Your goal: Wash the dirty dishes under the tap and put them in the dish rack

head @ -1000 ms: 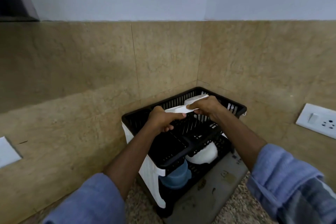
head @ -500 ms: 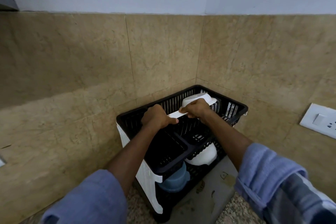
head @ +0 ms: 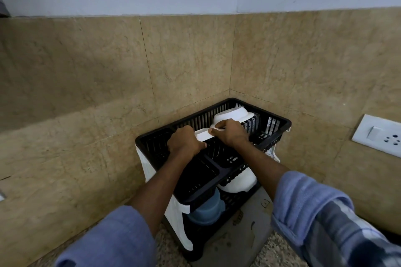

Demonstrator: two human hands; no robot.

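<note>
A black two-tier dish rack (head: 280, 124) with white side panels stands in the corner of the counter. Both my hands hold a white plate (head: 202, 135) on edge over the rack's upper tier: my left hand (head: 184, 142) grips its near end and my right hand (head: 230, 133) its far end. Behind my right hand a white bowl (head: 233, 114) lies upside down in the upper tier. On the lower tier sit a white bowl (head: 240, 182) and a blue bowl (head: 206, 210), both upside down.
Tan stone tiles line both walls (head: 186, 60) close behind the rack. A white switch and socket plate (head: 379, 134) is on the right wall. The speckled countertop (head: 273, 253) shows below the rack, with a grey mat (head: 234, 240) under it.
The plate has gone slightly lower and deeper into the upper tier with both hands still on it. The white bowl behind shows more.
</note>
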